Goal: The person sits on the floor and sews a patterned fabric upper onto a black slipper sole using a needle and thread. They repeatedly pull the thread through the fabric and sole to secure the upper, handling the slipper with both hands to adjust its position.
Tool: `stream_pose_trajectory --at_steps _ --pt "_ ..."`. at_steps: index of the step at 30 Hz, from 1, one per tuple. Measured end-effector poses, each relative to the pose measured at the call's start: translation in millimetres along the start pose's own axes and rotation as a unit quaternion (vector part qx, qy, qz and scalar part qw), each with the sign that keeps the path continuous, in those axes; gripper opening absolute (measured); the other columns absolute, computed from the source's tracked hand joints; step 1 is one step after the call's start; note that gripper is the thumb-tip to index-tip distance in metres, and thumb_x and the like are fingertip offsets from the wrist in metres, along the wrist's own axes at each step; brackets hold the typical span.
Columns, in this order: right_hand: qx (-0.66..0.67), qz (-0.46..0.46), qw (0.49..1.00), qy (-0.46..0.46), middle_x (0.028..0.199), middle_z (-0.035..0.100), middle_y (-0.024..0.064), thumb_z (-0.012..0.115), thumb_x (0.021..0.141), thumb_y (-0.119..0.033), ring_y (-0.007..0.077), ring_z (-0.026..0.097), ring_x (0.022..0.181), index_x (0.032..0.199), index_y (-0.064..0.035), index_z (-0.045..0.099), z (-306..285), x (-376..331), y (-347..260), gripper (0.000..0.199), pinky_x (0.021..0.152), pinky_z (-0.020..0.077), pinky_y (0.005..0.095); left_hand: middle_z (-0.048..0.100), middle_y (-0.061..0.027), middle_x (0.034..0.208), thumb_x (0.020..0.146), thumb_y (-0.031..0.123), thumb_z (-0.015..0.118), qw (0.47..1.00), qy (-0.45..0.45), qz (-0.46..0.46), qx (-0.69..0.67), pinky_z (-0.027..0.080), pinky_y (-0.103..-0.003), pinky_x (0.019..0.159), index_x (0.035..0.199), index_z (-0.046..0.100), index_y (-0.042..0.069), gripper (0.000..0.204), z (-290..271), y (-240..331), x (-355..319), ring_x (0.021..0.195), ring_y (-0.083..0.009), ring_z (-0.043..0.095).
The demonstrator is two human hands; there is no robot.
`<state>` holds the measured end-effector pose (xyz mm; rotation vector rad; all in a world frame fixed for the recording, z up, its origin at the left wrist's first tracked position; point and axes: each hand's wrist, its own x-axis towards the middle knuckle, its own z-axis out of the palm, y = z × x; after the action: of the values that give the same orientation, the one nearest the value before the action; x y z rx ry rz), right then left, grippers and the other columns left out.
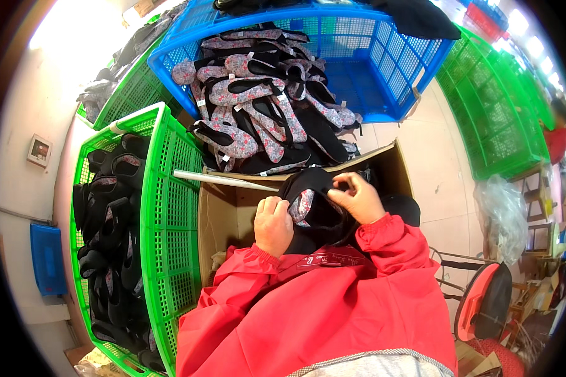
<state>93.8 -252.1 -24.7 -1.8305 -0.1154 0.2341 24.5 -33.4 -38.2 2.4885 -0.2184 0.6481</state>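
Head view looks down on three crates and a box ringed around a person in a red jacket point(314, 314). At the far middle, a blue crate point(371, 50) tilts toward the person and spills a heap of shoe uppers point(264, 113), some in grey-and-pink floral cloth with black trim, others plain black, down onto the far edge of a cardboard box point(223, 213). To the left, a green crate point(163, 207) is packed with black shoe pieces point(107, 239) stacked along its length. Farther left and far, a second green crate point(132, 94) holds dark pieces that are too small to tell apart. On the right, empty-looking green crates point(496, 119) stand on the tiled floor point(434, 163). Over the open box, just in front of the chest, both hands hold one black shoe upper point(317, 207) with a floral lining. The left hand point(273, 225) is curled around its left side, fingers closed on the edge by the lining. The right hand point(357, 198) pinches its top right rim between thumb and fingertips. A white rod point(223, 180) lies across the far left corner of the box.
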Motion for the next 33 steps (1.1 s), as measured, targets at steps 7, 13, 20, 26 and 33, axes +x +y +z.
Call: stream_pose_trajectory --at_steps 7,13,20,26,33 --pt "-0.157 0.02 0.987 0.016 0.087 0.061 0.014 0.077 0.071 -0.018 0.0298 0.059 0.085 0.093 -0.0046 0.058 36 -13 30 0.032 0.074 0.047 0.0378 0.06 -0.0157 0.102 0.078 0.006 0.065 0.995 -0.088 0.047 0.003 0.05 -0.04 0.082 0.113 0.065 0.009 0.036 -31 15 -6 0.095 -0.0346 0.059" --pt "-0.128 0.028 0.989 0.065 0.077 0.06 0.0124 0.077 0.072 -0.018 0.0271 0.057 0.07 0.087 -0.0038 0.057 44 -15 36 0.028 0.065 0.0455 0.0367 0.057 -0.0201 0.11 0.078 0.02 0.072 0.99 -0.081 0.091 0.068 0.051 -0.041 0.083 0.118 0.068 0.021 0.04 -29 40 -9 0.097 -0.0364 0.058" --pt "-0.049 0.04 0.997 0.045 0.068 0.052 0.0076 0.076 0.074 -0.016 0.0172 0.046 0.061 0.083 -0.0024 0.055 43 -14 55 0.027 0.06 0.0418 0.0328 0.058 -0.0131 0.104 0.068 0.01 0.071 0.992 -0.059 0.094 0.061 0.05 -0.039 0.08 0.104 0.074 0.025 0.039 -13 39 -9 0.093 -0.0321 0.058" --pt "-0.023 0.023 0.998 0.045 0.066 0.048 0.0059 0.068 0.075 -0.007 0.013 0.045 0.06 0.08 -0.0013 0.051 44 -15 51 0.018 0.059 0.0409 0.0297 0.057 -0.0101 0.099 0.065 0.008 0.068 0.992 -0.037 0.088 0.088 0.05 -0.038 0.079 0.101 0.076 0.026 0.041 5 27 -7 0.091 -0.0297 0.057" --pt "0.014 0.031 0.999 0.018 0.066 0.05 0.0078 0.065 0.074 -0.004 0.0136 0.049 0.061 0.08 -0.0011 0.051 51 -21 41 0.015 0.06 0.0425 0.0293 0.055 -0.0092 0.094 0.069 0.011 0.065 0.991 -0.039 0.066 0.11 0.049 -0.036 0.073 0.099 0.075 0.024 0.034 25 3 13 0.088 -0.0278 0.055"
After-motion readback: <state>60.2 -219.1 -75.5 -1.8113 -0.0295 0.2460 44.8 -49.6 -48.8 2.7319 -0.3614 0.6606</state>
